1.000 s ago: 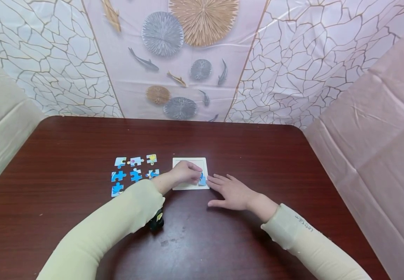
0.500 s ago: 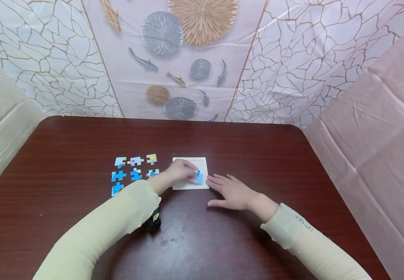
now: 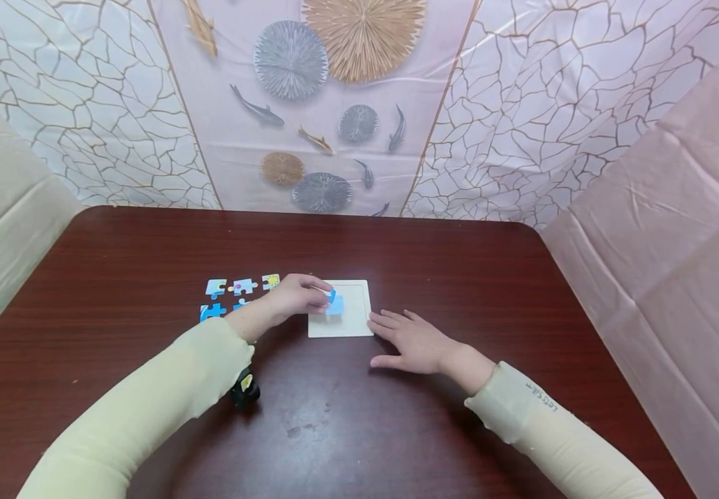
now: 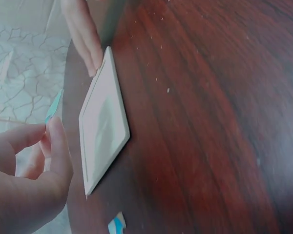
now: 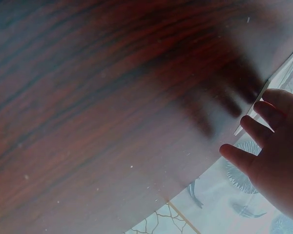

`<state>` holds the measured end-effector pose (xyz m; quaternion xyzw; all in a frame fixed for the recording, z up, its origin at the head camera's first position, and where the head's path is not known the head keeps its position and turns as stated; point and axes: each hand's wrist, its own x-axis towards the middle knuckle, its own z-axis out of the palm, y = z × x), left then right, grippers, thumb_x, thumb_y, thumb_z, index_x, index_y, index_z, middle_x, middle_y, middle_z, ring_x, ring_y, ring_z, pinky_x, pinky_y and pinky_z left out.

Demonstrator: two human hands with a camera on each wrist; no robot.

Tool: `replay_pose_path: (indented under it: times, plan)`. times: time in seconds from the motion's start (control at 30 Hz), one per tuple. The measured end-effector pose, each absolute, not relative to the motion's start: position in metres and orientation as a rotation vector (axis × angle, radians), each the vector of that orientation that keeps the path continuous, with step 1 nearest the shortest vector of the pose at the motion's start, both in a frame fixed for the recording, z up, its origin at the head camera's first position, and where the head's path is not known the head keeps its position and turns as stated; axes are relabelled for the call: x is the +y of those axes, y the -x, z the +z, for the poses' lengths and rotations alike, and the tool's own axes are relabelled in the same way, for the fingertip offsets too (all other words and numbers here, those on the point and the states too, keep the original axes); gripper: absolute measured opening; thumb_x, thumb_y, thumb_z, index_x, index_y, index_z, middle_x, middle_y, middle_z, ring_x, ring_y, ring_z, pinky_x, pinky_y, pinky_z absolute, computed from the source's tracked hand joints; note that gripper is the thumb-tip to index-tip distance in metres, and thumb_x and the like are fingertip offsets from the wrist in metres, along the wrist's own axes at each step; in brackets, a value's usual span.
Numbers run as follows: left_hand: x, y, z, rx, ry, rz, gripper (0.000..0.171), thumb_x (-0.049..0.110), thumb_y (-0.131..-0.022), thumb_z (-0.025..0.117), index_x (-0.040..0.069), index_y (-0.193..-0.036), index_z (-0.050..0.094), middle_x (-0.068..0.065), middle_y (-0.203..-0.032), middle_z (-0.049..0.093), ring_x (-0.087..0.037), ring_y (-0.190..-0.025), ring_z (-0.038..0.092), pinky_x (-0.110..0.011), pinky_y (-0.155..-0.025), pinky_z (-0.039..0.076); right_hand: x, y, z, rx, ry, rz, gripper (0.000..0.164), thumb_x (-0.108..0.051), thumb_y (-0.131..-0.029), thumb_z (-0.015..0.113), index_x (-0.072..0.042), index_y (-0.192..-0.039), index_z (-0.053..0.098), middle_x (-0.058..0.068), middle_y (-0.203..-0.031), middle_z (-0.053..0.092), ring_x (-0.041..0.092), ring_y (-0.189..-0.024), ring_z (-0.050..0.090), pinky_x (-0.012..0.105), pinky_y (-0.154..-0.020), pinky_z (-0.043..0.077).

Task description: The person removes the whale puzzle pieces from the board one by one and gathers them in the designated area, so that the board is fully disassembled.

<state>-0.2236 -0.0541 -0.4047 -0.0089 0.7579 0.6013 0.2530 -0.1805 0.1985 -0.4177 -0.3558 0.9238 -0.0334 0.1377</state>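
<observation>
My left hand (image 3: 292,298) pinches a blue puzzle piece (image 3: 335,304) between thumb and fingertips, raised over the left part of a white puzzle tray (image 3: 354,328). In the left wrist view the piece (image 4: 54,104) is seen nearly edge-on, apart from the tray (image 4: 118,114). At the tray's right edge lies my right hand (image 3: 414,344), fingers straight and spread, fingertips at the rim. The right wrist view shows this hand (image 5: 278,151) with its fingers extended beside the tray's edge. More puzzle pieces (image 3: 243,286) lie left of the tray, some hidden by my left arm.
The dark wooden table (image 3: 459,277) extends all round the tray. Patterned cloth (image 3: 359,125) hangs behind it. A black device (image 3: 245,389) shows beneath my left wrist. One loose puzzle piece (image 4: 117,224) appears near the bottom of the left wrist view.
My left hand has lifted the blue puzzle piece from the tray's lower right and carried it leftward. The right hand has stayed at the tray's edge.
</observation>
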Motion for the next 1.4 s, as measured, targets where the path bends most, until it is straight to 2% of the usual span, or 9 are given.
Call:
replay_pose_path:
  times: [0.37,0.63,0.73,0.8,0.87,0.97,1.07,1.27,1.4]
  plan:
    - [-0.080,0.221,-0.396,2.058,0.042,1.635,0.037,0.006,-0.093,0.054,-0.005,-0.128,0.050,-0.020,-0.112,0.060,-0.011,-0.082,0.062,-0.037,-0.090,0.051,0.198,0.180,-0.415,2.680,1.067,-0.100,0.072,-0.057,-0.088,0.050,-0.010,-0.142,0.040,0.005,-0.150,0.036,0.027,-0.140,0.031,0.056,-0.111,0.024]
    - [-0.096,0.220,-0.402,2.070,0.056,1.625,0.038,0.007,-0.093,0.055,-0.005,-0.128,0.050,-0.019,-0.110,0.061,-0.012,-0.081,0.063,-0.039,-0.092,0.050,0.197,0.180,-0.416,2.680,1.073,-0.092,0.073,-0.058,-0.088,0.050,-0.010,-0.142,0.041,0.006,-0.149,0.037,0.028,-0.139,0.032,0.056,-0.111,0.024]
    - [-0.103,0.219,-0.403,2.083,0.055,1.601,0.038,0.008,-0.093,0.054,-0.005,-0.129,0.049,-0.024,-0.117,0.057,-0.014,-0.085,0.064,-0.037,-0.091,0.051,0.197,0.180,-0.416,2.678,1.064,-0.097,0.073,-0.057,-0.088,0.051,-0.010,-0.142,0.040,0.006,-0.150,0.036,0.028,-0.139,0.031,0.056,-0.111,0.024]
    - [-0.107,0.217,-0.403,2.090,0.045,1.587,0.038,0.008,-0.094,0.053,-0.005,-0.129,0.049,-0.025,-0.131,0.047,-0.016,-0.088,0.063,-0.035,-0.090,0.052,0.197,0.180,-0.416,2.676,1.056,-0.097,0.073,-0.058,-0.088,0.050,-0.010,-0.142,0.040,0.005,-0.150,0.036,0.027,-0.139,0.031,0.056,-0.111,0.024]
    - [-0.111,0.215,-0.403,2.090,0.042,1.575,0.038,0.008,-0.094,0.053,-0.006,-0.129,0.048,-0.027,-0.135,0.043,-0.016,-0.089,0.063,-0.034,-0.089,0.052,0.196,0.180,-0.415,2.675,1.052,-0.100,0.073,-0.058,-0.088,0.050,-0.010,-0.142,0.040,0.005,-0.150,0.036,0.028,-0.139,0.031,0.056,-0.111,0.024]
    - [-0.116,0.213,-0.404,2.085,0.037,1.567,0.038,0.007,-0.094,0.053,-0.006,-0.129,0.047,-0.025,-0.132,0.045,-0.016,-0.088,0.061,-0.034,-0.089,0.052,0.195,0.179,-0.414,2.674,1.051,-0.098,0.073,-0.058,-0.088,0.050,-0.010,-0.142,0.040,0.005,-0.150,0.036,0.028,-0.139,0.031,0.056,-0.111,0.024]
    - [-0.120,0.210,-0.407,2.077,0.036,1.561,0.040,0.008,-0.093,0.055,-0.007,-0.129,0.047,-0.023,-0.119,0.053,-0.016,-0.088,0.060,-0.035,-0.090,0.052,0.195,0.179,-0.413,2.676,1.052,-0.097,0.073,-0.057,-0.088,0.050,-0.010,-0.142,0.041,0.006,-0.150,0.036,0.028,-0.139,0.032,0.055,-0.111,0.024]
    - [-0.126,0.207,-0.413,2.077,0.046,1.538,0.041,0.007,-0.092,0.056,-0.007,-0.129,0.047,-0.022,-0.121,0.053,-0.016,-0.089,0.061,-0.033,-0.087,0.053,0.195,0.179,-0.413,2.674,1.044,-0.102,0.073,-0.057,-0.088,0.051,-0.010,-0.142,0.040,0.005,-0.150,0.036,0.028,-0.139,0.031,0.055,-0.111,0.024]
    - [-0.129,0.204,-0.416,2.101,0.053,1.507,0.039,0.006,-0.091,0.057,-0.008,-0.127,0.048,-0.022,-0.117,0.056,-0.013,-0.083,0.063,-0.032,-0.083,0.055,0.195,0.179,-0.414,2.675,1.042,-0.098,0.073,-0.057,-0.088,0.050,-0.010,-0.142,0.040,0.005,-0.150,0.036,0.028,-0.139,0.031,0.055,-0.111,0.025]
